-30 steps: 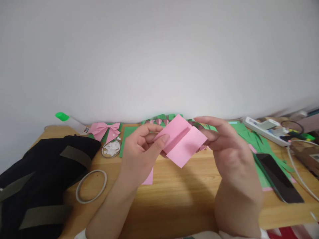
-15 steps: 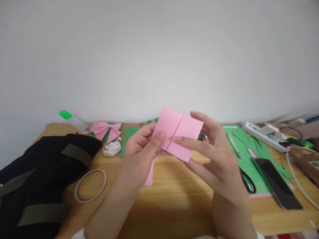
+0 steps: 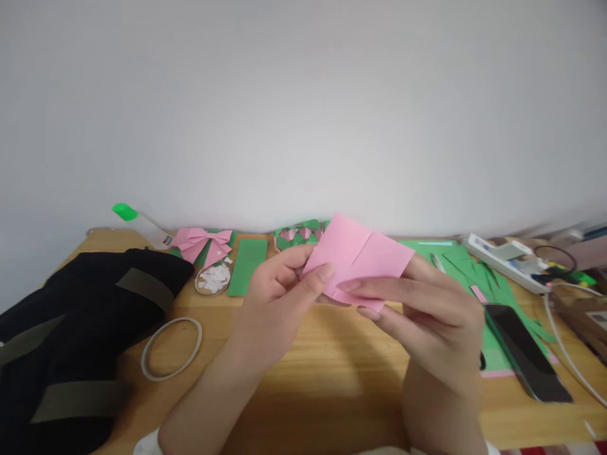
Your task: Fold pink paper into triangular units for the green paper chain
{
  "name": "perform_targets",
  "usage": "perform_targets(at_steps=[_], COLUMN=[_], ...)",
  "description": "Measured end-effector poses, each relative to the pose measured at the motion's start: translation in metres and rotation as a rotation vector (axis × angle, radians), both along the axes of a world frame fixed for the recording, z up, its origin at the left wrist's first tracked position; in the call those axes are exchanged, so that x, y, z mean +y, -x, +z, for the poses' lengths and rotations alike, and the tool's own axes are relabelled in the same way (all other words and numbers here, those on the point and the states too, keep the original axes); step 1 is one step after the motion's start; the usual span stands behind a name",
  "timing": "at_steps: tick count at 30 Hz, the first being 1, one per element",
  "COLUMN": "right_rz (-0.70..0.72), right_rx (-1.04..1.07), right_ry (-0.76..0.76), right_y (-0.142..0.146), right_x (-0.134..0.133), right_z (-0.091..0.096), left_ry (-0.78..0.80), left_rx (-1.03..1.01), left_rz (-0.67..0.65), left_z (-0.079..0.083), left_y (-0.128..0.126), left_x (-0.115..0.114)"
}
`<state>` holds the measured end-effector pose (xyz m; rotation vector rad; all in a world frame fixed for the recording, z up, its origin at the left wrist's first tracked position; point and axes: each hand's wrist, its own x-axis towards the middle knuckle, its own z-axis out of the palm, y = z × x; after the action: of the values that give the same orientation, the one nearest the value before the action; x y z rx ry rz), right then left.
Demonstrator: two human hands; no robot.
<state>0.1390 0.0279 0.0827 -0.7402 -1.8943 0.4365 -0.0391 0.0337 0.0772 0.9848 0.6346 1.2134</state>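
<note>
A square of folded pink paper, with a crease or seam running across its middle, is held up above the table between both hands. My left hand pinches its left side, thumb on the front face and fingers behind. On the right and lower edge, my right hand grips it, with one finger lying across the front and the thumb below at the corner. The paper's back is hidden.
Along the wall lie a glue bottle, a pink paper bow, a dish of white scraps, a green paper strip and a power strip. A phone rests on green sheets at right; dark cloth and a white ring lie left.
The pink paper and both hands have shifted to the right. My right fingers have moved lower and closed more on the paper. A pink strip seen below the left hand no longer shows.
</note>
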Motion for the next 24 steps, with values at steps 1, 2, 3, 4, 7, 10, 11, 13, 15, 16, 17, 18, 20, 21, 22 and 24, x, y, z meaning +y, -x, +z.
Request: perform_targets(at_steps=[1,2,3,4,7,10,11,13,15,16,17,18,20,21,22,24], right_rz=[-0.005,-0.014,-0.031,-0.057,-0.16,-0.232,-0.25,-0.281,-0.312,-0.328,-0.348,-0.367,-0.402,-0.418,-0.43,-0.449], right_rx=[0.019,0.037,0.061,0.091,0.199,0.297,0.331,0.404,0.47,0.493,0.508,0.518,0.524,0.527,0.53,0.535], right_ry=[0.003,0.008,0.009,0.012,0.029,0.042,0.045,0.059,0.073,0.076,0.078,0.077,0.077,0.081,0.084,0.089], right_y=[0.0,0.001,0.003,0.005,0.011,0.016,0.018,0.02,0.023,0.025,0.026,0.027,0.029,0.03,0.03,0.03], right_x=[0.0,-0.001,-0.002,-0.002,-0.005,-0.006,-0.006,-0.006,-0.006,-0.006,-0.006,-0.006,-0.007,-0.007,-0.007,-0.008], right_z=[0.0,-0.001,-0.001,-0.002,-0.004,-0.007,-0.008,-0.01,-0.013,-0.013,-0.014,-0.014,-0.015,-0.014,-0.014,-0.014], left_ry=[-0.001,0.001,0.005,0.008,0.024,0.053,0.062,0.082,0.093,0.096,0.095,0.096,0.102,0.108,0.111,0.114], left_rx=[-0.022,-0.041,-0.056,-0.069,-0.098,-0.134,-0.141,-0.151,-0.152,-0.151,-0.149,-0.141,-0.12,-0.105,-0.091,-0.067], left_rz=[-0.016,-0.034,-0.05,-0.063,-0.078,-0.101,-0.119,-0.154,-0.171,-0.173,-0.173,-0.172,-0.164,-0.16,-0.156,-0.159], left_z=[0.0,0.001,0.001,0.002,0.002,0.003,0.003,0.005,0.006,0.006,0.006,0.006,0.006,0.006,0.006,0.006], left_y=[-0.001,-0.001,-0.002,-0.002,-0.002,-0.003,-0.003,-0.004,-0.005,-0.006,-0.006,-0.006,-0.006,-0.006,-0.005,-0.005], left_x=[0.0,0.0,0.0,-0.001,-0.001,-0.002,-0.003,-0.003,-0.004,-0.004,-0.005,-0.005,-0.006,-0.006,-0.007,-0.007])
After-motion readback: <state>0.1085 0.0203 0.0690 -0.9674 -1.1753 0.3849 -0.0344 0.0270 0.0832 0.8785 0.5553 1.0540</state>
